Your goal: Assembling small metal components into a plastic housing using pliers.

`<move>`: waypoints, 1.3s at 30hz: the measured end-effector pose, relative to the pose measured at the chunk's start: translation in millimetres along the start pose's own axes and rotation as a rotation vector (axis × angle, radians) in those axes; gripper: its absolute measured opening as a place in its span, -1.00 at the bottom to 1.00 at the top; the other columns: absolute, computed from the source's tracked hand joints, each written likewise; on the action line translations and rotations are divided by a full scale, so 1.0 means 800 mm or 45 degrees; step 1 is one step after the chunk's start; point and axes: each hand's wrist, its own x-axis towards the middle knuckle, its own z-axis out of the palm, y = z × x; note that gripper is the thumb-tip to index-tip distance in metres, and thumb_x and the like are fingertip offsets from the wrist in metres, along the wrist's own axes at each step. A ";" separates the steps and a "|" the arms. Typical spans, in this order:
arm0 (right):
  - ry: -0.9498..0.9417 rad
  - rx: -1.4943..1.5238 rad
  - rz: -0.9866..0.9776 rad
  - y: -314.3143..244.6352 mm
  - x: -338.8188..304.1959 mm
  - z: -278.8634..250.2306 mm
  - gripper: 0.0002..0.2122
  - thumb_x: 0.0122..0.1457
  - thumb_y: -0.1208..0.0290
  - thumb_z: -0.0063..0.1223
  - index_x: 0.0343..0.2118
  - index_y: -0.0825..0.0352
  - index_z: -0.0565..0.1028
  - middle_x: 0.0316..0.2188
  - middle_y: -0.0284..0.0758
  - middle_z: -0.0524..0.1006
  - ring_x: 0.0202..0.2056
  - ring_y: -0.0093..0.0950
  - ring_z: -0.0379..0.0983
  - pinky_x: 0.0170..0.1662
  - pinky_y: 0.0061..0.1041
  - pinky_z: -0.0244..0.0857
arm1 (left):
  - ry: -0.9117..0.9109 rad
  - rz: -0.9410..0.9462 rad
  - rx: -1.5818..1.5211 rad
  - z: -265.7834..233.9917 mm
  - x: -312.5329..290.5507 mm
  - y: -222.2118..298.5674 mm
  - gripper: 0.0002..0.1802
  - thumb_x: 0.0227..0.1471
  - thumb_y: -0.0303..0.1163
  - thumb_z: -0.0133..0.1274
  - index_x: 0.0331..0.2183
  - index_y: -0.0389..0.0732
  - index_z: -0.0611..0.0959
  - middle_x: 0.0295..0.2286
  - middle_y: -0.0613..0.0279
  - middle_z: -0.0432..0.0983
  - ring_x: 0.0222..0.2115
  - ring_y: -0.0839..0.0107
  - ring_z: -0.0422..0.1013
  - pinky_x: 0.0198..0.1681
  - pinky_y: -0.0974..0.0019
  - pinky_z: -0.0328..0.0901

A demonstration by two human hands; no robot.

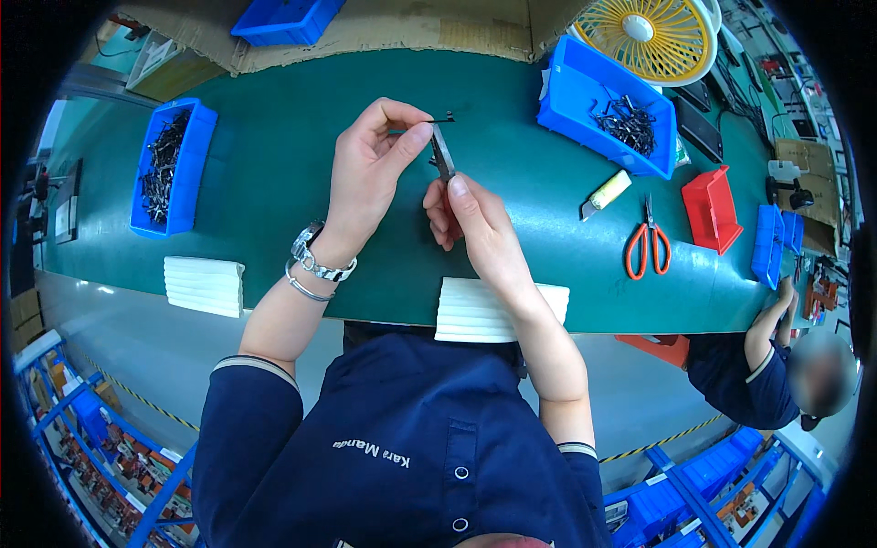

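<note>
My left hand point(370, 160) is closed in a pinch on a small, thin black part point(444, 120) that sticks out to the right of the fingertips. Just below it, a slim grey metal tool point(442, 153) points up and away from my right hand point(475, 215). The fingers of that hand are wrapped round its lower end, thumb on top. The tool's upper tip is close by the left fingertips; whether it touches the black part I cannot tell. Its exact kind is too small to make out.
Small black parts fill a blue bin point(206, 137) at left and partly fill another blue bin point(571, 100) at back right. A yellow-handled cutter point(607, 190), orange-handled scissors point(639, 251), red bin point(699, 210) and yellow fan point(671, 64) are right. White pads point(203, 285) line the front edge. A co-worker point(749, 374) sits far right.
</note>
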 end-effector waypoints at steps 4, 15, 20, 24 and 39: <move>-0.007 -0.020 0.025 0.002 0.000 -0.002 -0.62 0.32 0.12 -0.34 -0.42 0.35 0.38 -0.64 -0.45 0.29 -0.60 -0.67 0.19 -0.55 -0.65 0.10 | -0.007 0.005 -0.005 0.001 0.000 -0.001 -0.87 0.07 -0.46 0.08 -0.31 -0.29 0.54 -0.34 0.30 0.47 -0.31 0.61 0.38 -0.23 0.54 0.29; -0.002 -0.009 0.122 -0.002 -0.004 -0.003 -0.63 0.32 0.11 -0.31 -0.45 0.31 0.37 -0.63 -0.49 0.27 -0.60 -0.71 0.14 -0.57 -0.68 0.05 | -0.037 -0.139 -0.244 0.012 -0.002 -0.001 -0.81 0.10 -0.38 0.06 -0.25 -0.26 0.51 -0.35 0.32 0.47 -0.29 0.57 0.37 -0.17 0.50 0.27; -0.120 0.175 0.171 -0.007 -0.005 -0.005 -0.64 0.32 0.08 -0.33 -0.43 0.27 0.35 -0.65 -0.57 0.18 -0.63 -0.76 0.01 -0.60 -0.72 -0.11 | -0.263 -0.253 -0.436 -0.003 0.001 -0.017 -0.82 0.11 -0.32 0.05 -0.30 -0.21 0.50 -0.37 0.33 0.46 -0.30 0.57 0.37 -0.16 0.50 0.27; -0.165 0.304 0.214 -0.013 -0.005 -0.003 -0.63 0.32 0.06 -0.33 -0.43 0.27 0.33 -0.65 -0.59 0.13 -0.64 -0.77 -0.04 -0.61 -0.72 -0.16 | -0.305 -0.256 -0.580 -0.006 0.004 -0.021 -0.81 0.11 -0.27 0.06 -0.36 -0.18 0.49 -0.38 0.34 0.46 -0.31 0.57 0.37 -0.16 0.47 0.27; -0.197 0.290 0.158 -0.011 -0.011 -0.001 -0.58 0.31 0.00 -0.35 -0.47 0.30 0.27 -0.67 -0.58 0.04 -0.65 -0.74 -0.13 -0.63 -0.68 -0.25 | -0.200 -0.130 -0.316 0.001 -0.002 -0.014 -0.78 0.08 -0.30 0.09 -0.32 -0.24 0.52 -0.32 0.26 0.49 -0.28 0.49 0.42 -0.18 0.39 0.31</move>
